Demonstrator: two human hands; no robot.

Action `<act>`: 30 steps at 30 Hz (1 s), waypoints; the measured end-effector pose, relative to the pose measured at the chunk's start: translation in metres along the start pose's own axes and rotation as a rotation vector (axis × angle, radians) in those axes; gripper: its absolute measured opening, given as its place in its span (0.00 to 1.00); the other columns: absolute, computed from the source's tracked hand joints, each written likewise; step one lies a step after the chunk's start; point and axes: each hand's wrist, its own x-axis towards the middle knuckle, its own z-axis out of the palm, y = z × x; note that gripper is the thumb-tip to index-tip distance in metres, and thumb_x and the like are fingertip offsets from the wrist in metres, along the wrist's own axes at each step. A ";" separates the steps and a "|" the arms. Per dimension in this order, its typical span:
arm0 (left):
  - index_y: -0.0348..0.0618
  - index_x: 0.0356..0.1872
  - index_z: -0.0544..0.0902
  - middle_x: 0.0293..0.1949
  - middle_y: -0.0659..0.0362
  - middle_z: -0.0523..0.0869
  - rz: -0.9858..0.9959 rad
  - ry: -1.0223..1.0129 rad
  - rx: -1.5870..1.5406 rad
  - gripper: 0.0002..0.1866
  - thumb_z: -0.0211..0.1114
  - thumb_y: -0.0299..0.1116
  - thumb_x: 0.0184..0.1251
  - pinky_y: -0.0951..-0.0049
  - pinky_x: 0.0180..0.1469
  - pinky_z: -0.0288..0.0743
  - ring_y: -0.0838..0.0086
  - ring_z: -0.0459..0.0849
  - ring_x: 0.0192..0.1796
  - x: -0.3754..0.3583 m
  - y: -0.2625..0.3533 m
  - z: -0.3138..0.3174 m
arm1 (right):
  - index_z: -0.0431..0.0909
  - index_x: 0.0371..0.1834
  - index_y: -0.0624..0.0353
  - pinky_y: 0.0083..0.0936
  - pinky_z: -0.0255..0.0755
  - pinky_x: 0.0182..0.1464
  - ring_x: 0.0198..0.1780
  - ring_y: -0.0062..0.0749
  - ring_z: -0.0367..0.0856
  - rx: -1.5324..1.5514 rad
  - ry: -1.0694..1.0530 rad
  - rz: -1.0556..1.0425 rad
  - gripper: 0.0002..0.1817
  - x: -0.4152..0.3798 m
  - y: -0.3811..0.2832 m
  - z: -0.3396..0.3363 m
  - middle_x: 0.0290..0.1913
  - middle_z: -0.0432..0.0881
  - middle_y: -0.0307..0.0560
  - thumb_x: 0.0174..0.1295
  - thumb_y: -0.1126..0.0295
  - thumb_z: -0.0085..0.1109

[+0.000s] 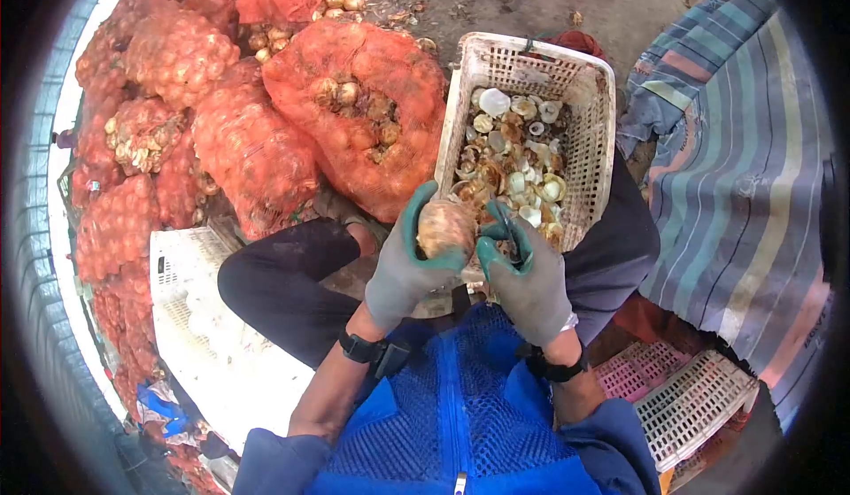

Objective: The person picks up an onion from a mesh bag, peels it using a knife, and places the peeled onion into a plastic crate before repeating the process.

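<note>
My left hand (409, 260), in a grey glove with green fingers, is wrapped round a large brown-skinned onion (445, 228). Close beside it, my right hand (529, 278), gloved the same way, is closed on a small dark knife (505, 222), mostly hidden by the fingers. Both hands are over the near end of a dirty white plastic crate (591, 154). Inside that crate lie onion scraps (518, 163), cut ends and brown skins.
Red mesh sacks of onions (257, 154) are piled at the left, and an opened mesh sack (354, 105) stands near the crate. A white crate (199, 318) is by my left knee. Striped cloth (744, 167) and an upturned basket (695, 406) lie at the right.
</note>
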 end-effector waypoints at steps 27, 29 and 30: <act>0.35 0.92 0.62 0.81 0.52 0.79 -0.076 -0.098 -0.755 0.46 0.73 0.46 0.83 0.62 0.86 0.72 0.67 0.80 0.81 -0.029 0.007 0.025 | 0.80 0.78 0.63 0.49 0.91 0.55 0.53 0.66 0.96 -0.127 0.124 -0.211 0.31 -0.027 0.036 0.008 0.56 0.93 0.70 0.71 0.72 0.71; 0.36 0.92 0.61 0.81 0.52 0.79 -0.115 -0.093 -0.732 0.46 0.72 0.45 0.84 0.62 0.86 0.72 0.67 0.80 0.81 -0.028 0.005 0.029 | 0.79 0.78 0.65 0.49 0.91 0.56 0.54 0.65 0.96 -0.232 0.149 -0.358 0.33 -0.031 0.051 0.013 0.61 0.92 0.70 0.69 0.72 0.72; 0.36 0.92 0.61 0.81 0.52 0.79 -0.135 -0.091 -0.721 0.45 0.72 0.44 0.85 0.62 0.86 0.72 0.67 0.80 0.81 -0.028 0.004 0.031 | 0.78 0.78 0.67 0.49 0.92 0.56 0.54 0.64 0.96 -0.285 0.161 -0.432 0.33 -0.032 0.053 0.015 0.64 0.91 0.70 0.68 0.73 0.73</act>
